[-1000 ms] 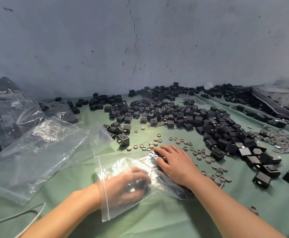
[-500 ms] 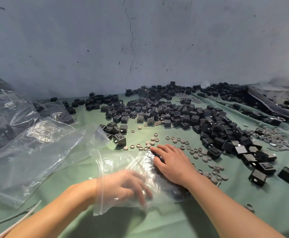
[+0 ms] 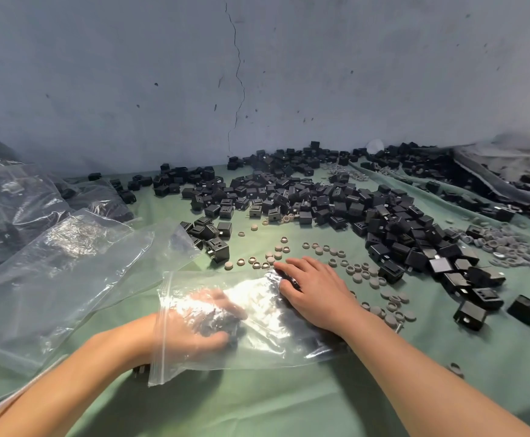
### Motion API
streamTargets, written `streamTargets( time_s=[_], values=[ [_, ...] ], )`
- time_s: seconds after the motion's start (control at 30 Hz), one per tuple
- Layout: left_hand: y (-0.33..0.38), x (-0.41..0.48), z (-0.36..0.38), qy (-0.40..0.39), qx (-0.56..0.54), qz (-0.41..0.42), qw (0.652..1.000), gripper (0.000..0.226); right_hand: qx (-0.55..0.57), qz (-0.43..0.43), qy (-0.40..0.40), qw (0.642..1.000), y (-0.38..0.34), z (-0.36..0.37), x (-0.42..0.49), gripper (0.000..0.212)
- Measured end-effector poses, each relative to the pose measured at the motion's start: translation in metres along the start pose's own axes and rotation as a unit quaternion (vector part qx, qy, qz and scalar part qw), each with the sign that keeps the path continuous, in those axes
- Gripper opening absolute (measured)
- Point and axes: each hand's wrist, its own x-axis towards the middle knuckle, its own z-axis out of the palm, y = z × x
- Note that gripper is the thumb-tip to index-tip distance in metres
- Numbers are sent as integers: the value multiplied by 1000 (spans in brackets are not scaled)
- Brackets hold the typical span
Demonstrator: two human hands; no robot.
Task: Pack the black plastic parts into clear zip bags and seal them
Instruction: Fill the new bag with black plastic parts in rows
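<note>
**Black plastic parts [image 3: 320, 200] going into zip bag, left hand inside**

Heaped loose across the green bench [image 3: 288, 405], thickest toward the wall. A few dark shapes already inside the clear zip bag [image 3: 273, 339], flat near the front edge, mouth facing left and unsealed.

Left hand [image 3: 194, 323]: in the bag up to the wrist, fingers curled down over the dark shapes. Cannot tell through the glare whether gripping or letting go.

Right hand [image 3: 314, 291]: flat on the far end of the bag, fingers straight, pinning film to bench.

Grey caps [image 3: 320, 250] scattered just beyond the right hand. Stray part [image 3: 139, 370] with prongs just outside the mouth, under the left wrist. Empty bags [image 3: 52, 279] to the left.

Risks, as judged:
- Could drag parts back out through the open mouth on withdrawing the left hand.
- Could slide the whole bag along with right-hand pressure gone.
- Could snag or pierce thin film on metal prongs.
- Could jam the zip strip with parts left near the mouth.
- Could sweep grey caps in by mistake, so close to the bag.

Versus half a second ago: same right-hand spot on the bag end, left hand still in to the wrist. Fingers spread and blurred then, now curled down over the dark shapes. Stray part under the wrist not visible then. View tilted slightly.
</note>
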Motion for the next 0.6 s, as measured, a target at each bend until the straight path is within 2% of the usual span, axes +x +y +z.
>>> streamTargets(
  time_s=[0.07,0.1,0.17,0.2,0.3,0.37,0.43,0.5,0.53,0.6],
  values=[
    [-8,3,4,-2,-25,-27,999,64,0,-1,2,1000,-1,-1,-1,52],
    [-9,4,4,17,-39,5,999,65,1,-1,2,1000,-1,-1,-1,52],
    [5,5,1,64,-17,58,996,56,1,0,2,1000,-2,-2,-1,52],
    [10,5,5,68,-43,34,996,49,0,1,2,1000,-2,-2,-1,52],
    [17,6,14,46,-138,6,989,56,-1,1,3,1000,-2,-2,-2,52],
    [17,7,10,12,-128,15,992,64,-2,0,2,1000,-3,-2,-2,52],
    [24,7,-3,-25,-86,13,996,50,-3,0,0,1000,-3,-2,-1,52],
    [31,8,-12,-53,-83,31,995,25,-1,2,-3,1000,-2,-3,-1,52],
    [37,10,-15,-67,-92,30,993,21,0,2,-4,1000,-2,-3,-1,52],
    [53,6,-22,-83,-65,30,994,37,-1,2,-4,1000,-2,-3,-2,52]
  ],
)
